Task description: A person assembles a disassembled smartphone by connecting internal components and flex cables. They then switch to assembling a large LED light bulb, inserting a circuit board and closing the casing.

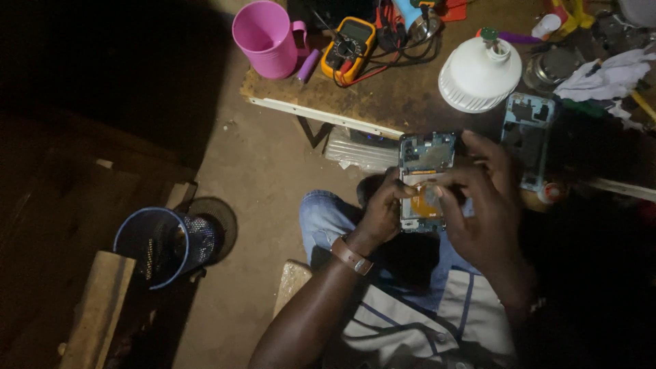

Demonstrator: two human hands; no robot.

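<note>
Head view: both hands, left hand (383, 208) and right hand (478, 205), grip opened phone (425, 181); white lamp (480, 74) beyond.

Lower half of opened phone (425, 179): covered by left hand (380, 213) and right hand (478, 205); what the fingertips touch cannot be told. Upper left and right side of the view: black, contents unreadable. Tabletop (383, 96): cut by top edge, along with the tools at its far side. Multimeter (348, 46): dial setting too small to tell. Second phone frame (527, 137): lower end lost in shadow.
</note>
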